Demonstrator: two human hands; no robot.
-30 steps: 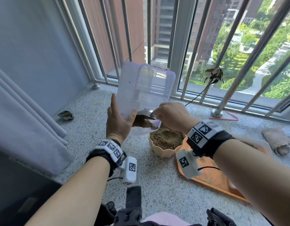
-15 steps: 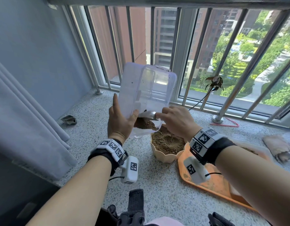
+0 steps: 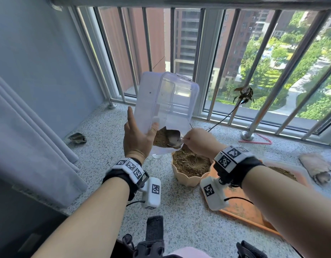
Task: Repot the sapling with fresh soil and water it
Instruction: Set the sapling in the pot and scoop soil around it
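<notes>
My left hand (image 3: 136, 138) grips a clear plastic box (image 3: 166, 101), tilted up on end over a cream scalloped pot (image 3: 187, 176). Brown soil (image 3: 161, 137) lies in the box's lowest corner. My right hand (image 3: 198, 142) pinches the handle of a metal spoon (image 3: 173, 137), whose bowl sits inside the box against that soil. The pot stands on the speckled ledge and is filled with brown soil (image 3: 190, 162). A thin dark sapling (image 3: 242, 94) with withered leaves leans against the window bars behind my right hand.
An orange tray (image 3: 242, 207) with soil lies to the right of the pot. A rolled cloth (image 3: 315, 168) sits far right, a dry leaf (image 3: 77, 139) far left by the grey curtain (image 3: 30, 138). A pink hanger (image 3: 257, 141) lies beside a railing post.
The spoon has turned inside the box, its bowl now facing up against the soil. The box stays tilted in my left hand. The camera has lifted a little.
</notes>
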